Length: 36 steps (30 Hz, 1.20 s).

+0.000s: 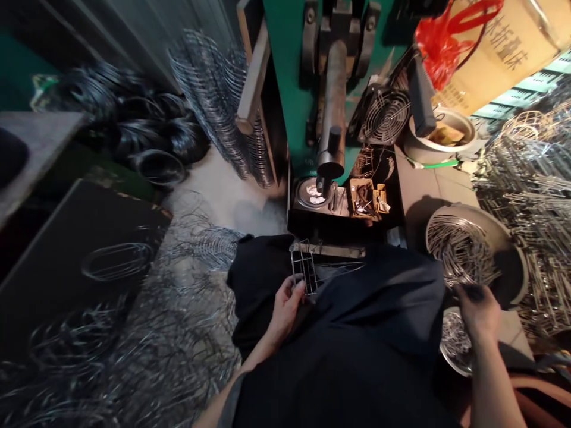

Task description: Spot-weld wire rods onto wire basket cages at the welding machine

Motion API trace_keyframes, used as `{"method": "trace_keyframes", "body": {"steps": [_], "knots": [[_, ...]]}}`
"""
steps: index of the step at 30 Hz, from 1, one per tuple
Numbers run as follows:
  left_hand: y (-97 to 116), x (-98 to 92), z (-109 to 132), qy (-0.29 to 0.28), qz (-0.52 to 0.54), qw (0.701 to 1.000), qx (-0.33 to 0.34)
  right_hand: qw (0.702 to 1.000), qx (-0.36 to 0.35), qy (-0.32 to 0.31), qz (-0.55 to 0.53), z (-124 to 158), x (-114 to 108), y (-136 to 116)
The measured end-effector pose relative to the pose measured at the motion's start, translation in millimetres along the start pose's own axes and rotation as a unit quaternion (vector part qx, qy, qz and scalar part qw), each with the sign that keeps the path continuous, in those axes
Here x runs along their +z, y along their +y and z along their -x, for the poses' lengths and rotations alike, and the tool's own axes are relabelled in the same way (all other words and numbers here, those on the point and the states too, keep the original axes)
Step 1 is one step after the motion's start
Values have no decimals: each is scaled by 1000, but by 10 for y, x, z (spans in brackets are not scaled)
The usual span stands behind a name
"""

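My left hand is closed on a small wire rack, a rectangular frame with crossing rods, held above my dark-clothed lap. Out to the right, my right hand is over the near edge of a round basin that holds bent wire pieces. Its fingers are dark and partly hidden, so their grip does not show. Just below that hand sits a smaller bowl of short metal bits.
Ahead stands a green machine with a thick metal cylinder pointing down at me. Parts baskets lie at its base. Wire rings are stacked left, with loose wire over the floor. Metal rods pile up right.
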<state>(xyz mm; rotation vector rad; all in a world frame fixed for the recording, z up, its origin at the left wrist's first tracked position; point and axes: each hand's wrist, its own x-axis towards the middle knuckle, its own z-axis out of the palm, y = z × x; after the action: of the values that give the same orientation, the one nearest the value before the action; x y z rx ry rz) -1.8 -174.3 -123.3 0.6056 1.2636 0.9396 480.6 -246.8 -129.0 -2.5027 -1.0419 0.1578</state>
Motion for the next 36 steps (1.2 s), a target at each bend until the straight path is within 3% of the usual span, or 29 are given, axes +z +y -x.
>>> {"method": "trace_keyframes", "body": {"steps": [2, 6, 9, 11, 15, 20, 23, 29, 36], "knots": [[11, 74, -53, 23, 30, 999, 14, 996, -40, 6, -75, -54, -7, -604], [169, 164, -236, 35, 63, 996, 60, 943, -201, -113, -241, 70, -35, -1767], [330, 183, -357, 17, 66, 994, 88, 881, -333, -220, -256, 244, 31, -2395], [422, 193, -407, 11, 67, 993, 95, 840, -429, -244, -226, 322, 142, -2665], [555, 222, -470, 12, 74, 992, 96, 791, -545, -243, -134, 361, 410, -2918], [696, 250, -603, 32, 82, 990, 108, 799, -579, -151, -59, 361, 587, -3006], [795, 264, -683, 37, 87, 989, 112, 796, -596, -99, -49, 345, 587, -3093], [1038, 288, -746, 44, 101, 986, 125, 782, -607, -84, -116, 248, 541, -3323], [1175, 269, -782, 57, 100, 984, 136, 767, -636, -47, -67, 230, 516, -3519]]}}
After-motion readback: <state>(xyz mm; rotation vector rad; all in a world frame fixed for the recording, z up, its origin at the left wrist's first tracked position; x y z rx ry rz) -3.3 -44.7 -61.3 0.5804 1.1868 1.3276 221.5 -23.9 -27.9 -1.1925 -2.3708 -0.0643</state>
